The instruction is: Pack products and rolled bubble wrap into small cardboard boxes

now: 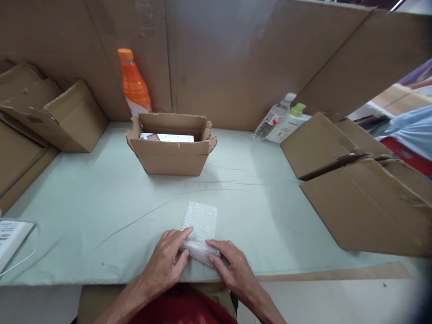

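Observation:
A strip of clear bubble wrap [201, 219] lies on the pale green cloth near the table's front edge. Its near end is rolled into a thick bundle; whether anything is inside I cannot make out. My left hand [170, 254] grips the roll's left end between thumb and fingers. At the right end, my right hand [232, 263] has its thumb on the near side and its fingers on top. The flat part of the wrap stretches away from me beyond the roll.
An open cardboard box [170, 157] with a white flat box [168, 137] inside stands ahead. Behind it is an orange bottle [135, 83]. Cardboard boxes [367, 207] flank the right, others [74, 119] the left. A clear bottle [273, 118] and white bottle [286, 127] lean at the back right.

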Demonstrator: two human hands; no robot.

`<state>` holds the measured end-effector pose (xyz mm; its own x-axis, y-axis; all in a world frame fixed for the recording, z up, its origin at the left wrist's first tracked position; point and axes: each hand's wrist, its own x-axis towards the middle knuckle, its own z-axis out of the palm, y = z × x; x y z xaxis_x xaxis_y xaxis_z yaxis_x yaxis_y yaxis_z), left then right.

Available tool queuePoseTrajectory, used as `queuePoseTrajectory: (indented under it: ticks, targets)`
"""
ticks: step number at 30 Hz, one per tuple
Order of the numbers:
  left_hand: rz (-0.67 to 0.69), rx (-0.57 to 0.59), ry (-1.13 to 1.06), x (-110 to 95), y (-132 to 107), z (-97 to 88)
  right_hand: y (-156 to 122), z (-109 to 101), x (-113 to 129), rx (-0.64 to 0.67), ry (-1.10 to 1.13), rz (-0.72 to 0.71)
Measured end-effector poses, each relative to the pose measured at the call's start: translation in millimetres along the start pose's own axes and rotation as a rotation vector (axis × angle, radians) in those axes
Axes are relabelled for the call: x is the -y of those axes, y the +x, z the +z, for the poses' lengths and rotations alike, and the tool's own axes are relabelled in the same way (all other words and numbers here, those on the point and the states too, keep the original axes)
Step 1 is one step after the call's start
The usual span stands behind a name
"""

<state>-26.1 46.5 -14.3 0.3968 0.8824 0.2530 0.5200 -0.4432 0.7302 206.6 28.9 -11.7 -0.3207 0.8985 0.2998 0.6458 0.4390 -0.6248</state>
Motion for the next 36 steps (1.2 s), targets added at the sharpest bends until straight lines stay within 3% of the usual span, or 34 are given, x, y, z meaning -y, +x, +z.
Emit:
queuePoseTrajectory:
  ticks: [4, 8, 11, 14, 18, 23, 28, 32, 34, 36]
  targets:
    - [-0.072, -0.082, 0.131, 6.9, 15.2, 7.0, -5.0, -0.3, 2.5, -0.153, -0.196, -0.047]
    - [-0.134, -0.143, 0.126, 13.0, 25.6, 10.1, 4.3, 7.6, 4.9, -0.044, -0.282, -0.118]
    - [-0.286, -0.178, -0.077, 11.6, 16.9, 7.9, 17.0, 15.5, 2.3, -0.044, -0.189, -0.055]
    - [-0.517, -0.263, -0.417, 6.2, 4.2, 6.7, 22.6, 20.6, 1.4, -0.076, 0.003, 0.089]
    - [-0.663, -0.251, -0.905, -2.4, 2.8, 8.9, 17.9, 20.5, 7.5, 0.021, 0.218, 0.254]
    - [-0.723, -0.3, -1.087, -8.2, 12.9, 10.0, 13.6, 7.2, 16.2, -0.039, 0.282, 0.299]
    - [-0.729, -0.169, -1.182, -11.8, 14.2, 6.0, 16.6, 1.2, 18.3, 0.045, 0.402, 0.341]
    - [-0.66, -0.172, -1.209, -10.3, 11.6, 3.5, 16.4, 2.9, 7.8, -0.076, 0.322, 0.297]
    - [-0.64, -0.172, -1.201, -8.1, 10.3, 4.3, 15.3, 3.0, 2.1, -0.101, 0.403, 0.347]
    - [-0.622, -0.173, -1.193, -6.5, 10.1, 6.3, 15.1, 4.5, -0.1, -0.03, 0.599, 0.439]
